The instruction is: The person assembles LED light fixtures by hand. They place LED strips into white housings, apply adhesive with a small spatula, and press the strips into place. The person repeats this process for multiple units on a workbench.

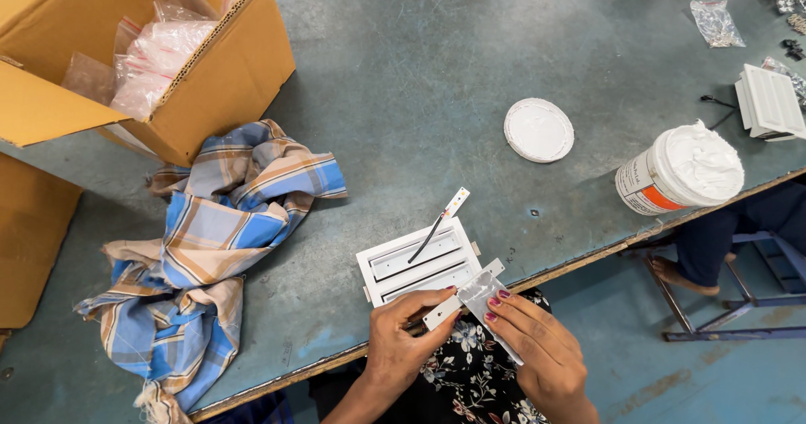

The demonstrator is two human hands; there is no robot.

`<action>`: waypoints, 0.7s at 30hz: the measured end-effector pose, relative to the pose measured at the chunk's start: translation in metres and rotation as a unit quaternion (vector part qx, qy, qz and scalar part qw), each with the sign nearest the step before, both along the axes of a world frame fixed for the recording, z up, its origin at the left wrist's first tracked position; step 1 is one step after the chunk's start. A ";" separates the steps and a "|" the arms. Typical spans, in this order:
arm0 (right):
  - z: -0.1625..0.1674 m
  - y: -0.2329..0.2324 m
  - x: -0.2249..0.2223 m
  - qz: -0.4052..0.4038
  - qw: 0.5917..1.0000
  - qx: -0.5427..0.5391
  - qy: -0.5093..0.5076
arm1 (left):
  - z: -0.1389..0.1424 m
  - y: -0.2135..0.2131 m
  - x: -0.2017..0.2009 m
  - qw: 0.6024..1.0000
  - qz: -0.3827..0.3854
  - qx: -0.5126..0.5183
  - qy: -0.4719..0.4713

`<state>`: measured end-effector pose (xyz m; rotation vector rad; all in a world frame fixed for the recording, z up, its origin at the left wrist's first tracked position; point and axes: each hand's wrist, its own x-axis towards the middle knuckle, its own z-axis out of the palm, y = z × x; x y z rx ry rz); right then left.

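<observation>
Nearby, checked cloth (220,248), carton (143,50) (open), tub (682,172)

My two hands (403,340) (537,348); one white slatted frame (420,264) centre, second (768,101) far right; one paste tub (684,172); one lid (539,130); one checked cloth (218,239); one cardboard box (227,71) upper left.

Just beyond your left hand (403,340) lies the louvred panel (420,264) with a stick (438,225) on it, the cloth (214,248) and carton (143,50) far to its left, the lid (539,130) and tub (682,170) beyond your right hand (537,348).
</observation>
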<state>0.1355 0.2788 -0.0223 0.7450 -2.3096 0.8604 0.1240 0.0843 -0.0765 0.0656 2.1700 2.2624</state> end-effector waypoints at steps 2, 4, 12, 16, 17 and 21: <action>0.001 0.000 0.000 -0.001 1.000 0.002 -0.005 | 0.000 -0.001 0.000 1.000 -0.001 -0.003 0.012; 0.001 0.001 0.002 -0.004 1.000 0.008 -0.012 | 0.000 -0.001 0.001 1.000 0.002 -0.010 0.024; 0.005 0.007 0.008 -0.022 0.999 0.012 -0.027 | 0.001 -0.002 -0.001 0.999 -0.004 -0.020 0.026; 0.010 0.006 0.005 -0.011 1.000 0.005 -0.020 | 0.002 -0.002 0.000 0.999 -0.004 -0.021 0.031; 0.011 0.005 0.003 -0.010 1.000 0.009 -0.025 | 0.002 -0.002 0.000 0.999 -0.003 -0.021 0.036; 0.012 0.004 -0.004 -0.003 0.999 0.020 -0.037 | 0.002 -0.002 -0.002 0.999 -0.003 -0.021 0.028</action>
